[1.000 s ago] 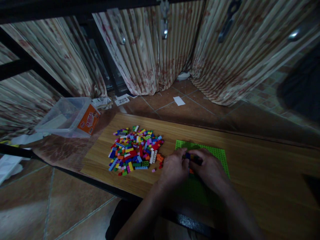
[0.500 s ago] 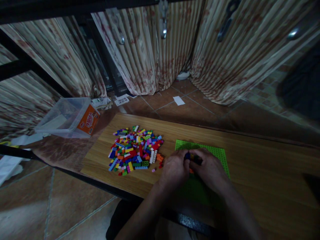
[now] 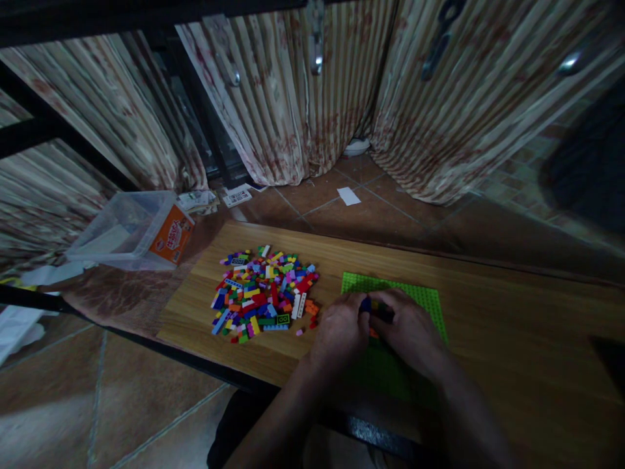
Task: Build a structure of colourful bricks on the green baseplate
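Observation:
My left hand (image 3: 339, 329) and my right hand (image 3: 410, 329) meet over a green baseplate (image 3: 430, 301) on a wooden board (image 3: 488, 339). Both have their fingers closed round a small stack of coloured bricks (image 3: 374, 307) held between them just above the plate. An orange brick shows under the hands. To the left lies a heap of loose coloured bricks (image 3: 263, 293), a short way from my left hand. Most of the plate's near half is hidden by my hands and wrists.
A clear plastic tub with an orange label (image 3: 131, 228) lies on its side at the far left. Striped curtains (image 3: 303, 91) hang behind. A white paper scrap (image 3: 348, 196) lies on the tiled floor. A dark metal bar (image 3: 205, 368) runs along the board's near edge.
Almost nothing: both hands stay on the small brick stack over the plate, with only slight finger shifts.

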Demonstrator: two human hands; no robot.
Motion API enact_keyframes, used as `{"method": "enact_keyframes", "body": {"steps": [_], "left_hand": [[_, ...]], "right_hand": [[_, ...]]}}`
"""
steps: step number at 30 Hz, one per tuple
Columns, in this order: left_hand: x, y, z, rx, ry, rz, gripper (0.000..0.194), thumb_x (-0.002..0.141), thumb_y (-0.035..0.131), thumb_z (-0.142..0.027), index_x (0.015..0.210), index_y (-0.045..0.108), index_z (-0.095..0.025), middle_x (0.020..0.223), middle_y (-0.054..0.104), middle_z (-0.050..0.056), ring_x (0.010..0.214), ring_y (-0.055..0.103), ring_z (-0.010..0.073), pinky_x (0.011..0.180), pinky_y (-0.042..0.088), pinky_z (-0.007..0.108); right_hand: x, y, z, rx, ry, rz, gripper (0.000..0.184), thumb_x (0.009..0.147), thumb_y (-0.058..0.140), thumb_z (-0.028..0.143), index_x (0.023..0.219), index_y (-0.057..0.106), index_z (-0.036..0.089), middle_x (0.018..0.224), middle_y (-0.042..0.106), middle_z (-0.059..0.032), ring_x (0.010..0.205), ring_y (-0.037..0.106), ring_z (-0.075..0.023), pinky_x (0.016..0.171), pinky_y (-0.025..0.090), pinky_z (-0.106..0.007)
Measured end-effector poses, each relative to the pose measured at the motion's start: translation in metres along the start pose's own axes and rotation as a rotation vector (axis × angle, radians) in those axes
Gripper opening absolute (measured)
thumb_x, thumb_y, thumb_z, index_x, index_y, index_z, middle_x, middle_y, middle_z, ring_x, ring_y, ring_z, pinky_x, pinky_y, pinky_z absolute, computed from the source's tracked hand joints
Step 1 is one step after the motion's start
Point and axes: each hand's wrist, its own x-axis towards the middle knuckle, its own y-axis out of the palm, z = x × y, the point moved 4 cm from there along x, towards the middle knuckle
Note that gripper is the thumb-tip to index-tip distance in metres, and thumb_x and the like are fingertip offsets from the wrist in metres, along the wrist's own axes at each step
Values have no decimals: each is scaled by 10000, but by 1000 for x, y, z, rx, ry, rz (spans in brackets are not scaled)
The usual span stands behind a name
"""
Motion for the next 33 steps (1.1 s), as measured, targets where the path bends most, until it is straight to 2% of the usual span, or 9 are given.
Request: {"method": "enact_keyframes", "body": {"steps": [11,28,33], "left_hand": [[2,-1,-2,17,-33,0,308,865,448,-132,1111,628,-173,1080,689,77,1005,631,219,913,483,337],[0,1,-2,24,-40,-36,282,893,427,-159,1087,632,-174,1065,694,86,984,647,221,911,492,347],[0,2,-2,37,-50,-33,306,892,431,-157,1134,617,-176,1103,690,88,1013,647,220,932,493,349]], "right_hand": [[-1,-5,4,57,-25,43,251,830,554,207,1053,669,212,1038,650,-61,988,603,-210,890,456,-361],[-2,-5,4,57,-47,5,247,834,537,194,1036,677,216,1020,654,-55,966,605,-202,865,454,-339],[-2,-5,4,53,-38,9,228,843,538,210,1024,676,204,1016,653,-61,962,602,-206,872,453,-353]]}}
